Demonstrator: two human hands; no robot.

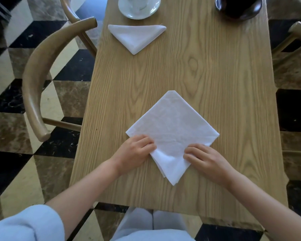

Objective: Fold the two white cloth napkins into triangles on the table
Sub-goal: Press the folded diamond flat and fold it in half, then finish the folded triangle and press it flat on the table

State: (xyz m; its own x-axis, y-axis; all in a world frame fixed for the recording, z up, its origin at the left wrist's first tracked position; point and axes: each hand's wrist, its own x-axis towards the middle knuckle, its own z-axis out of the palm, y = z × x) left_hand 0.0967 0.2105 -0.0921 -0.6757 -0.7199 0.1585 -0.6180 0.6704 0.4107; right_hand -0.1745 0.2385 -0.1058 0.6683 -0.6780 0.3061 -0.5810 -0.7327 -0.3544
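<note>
A white cloth napkin (172,126) lies as a layered diamond on the wooden table (215,84), one corner pointing toward me. My left hand (135,153) grips its lower left edge with curled fingers. My right hand (205,158) pinches the lower right edge. A second white napkin (136,36) lies folded as a triangle at the far left of the table, its point toward me, untouched.
A white saucer with a cup (139,6) stands beyond the folded triangle. A dark round vessel (238,6) sits at the far right. Wooden chairs stand at the left (35,84) and the right (295,37). The floor is checkered tile.
</note>
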